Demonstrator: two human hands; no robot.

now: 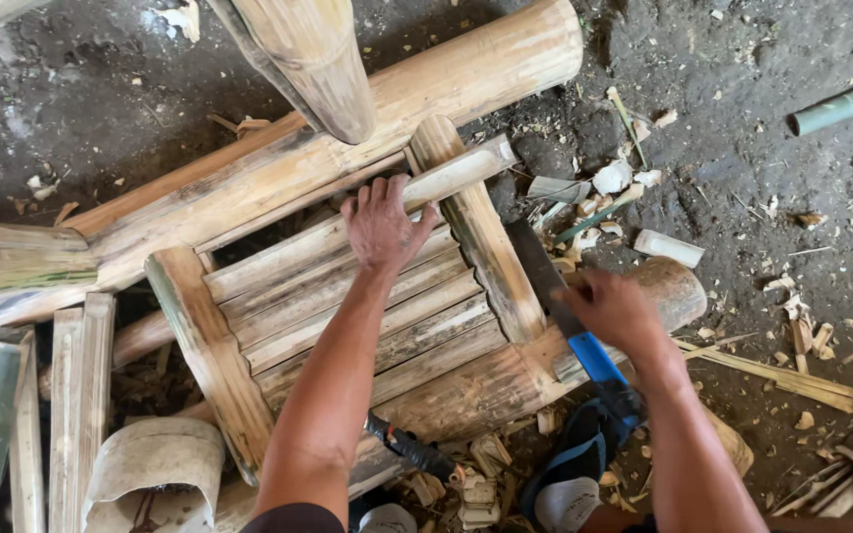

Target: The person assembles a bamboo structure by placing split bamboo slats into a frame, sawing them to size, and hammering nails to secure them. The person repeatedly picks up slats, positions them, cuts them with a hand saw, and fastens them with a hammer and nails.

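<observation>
My left hand (383, 225) lies flat, fingers spread, on a row of split bamboo slats (348, 286) set in a bamboo frame (278, 178). It presses the topmost slat (456, 170), which sticks out over a crosspiece (481, 242). My right hand (612, 309) grips a large knife with a dark blade (537, 259) and a blue handle (596, 357). The blade points up along the right side of the crosspiece. The frame rests on thick bamboo poles on a dirt floor.
A thick bamboo post (313, 59) stands over the frame at the top. Loose slats (76, 395) and a curved bamboo piece (155, 464) lie at the lower left. Chips and offcuts (614, 183) litter the dirt on the right. A black-handled tool (409, 446) lies near my feet.
</observation>
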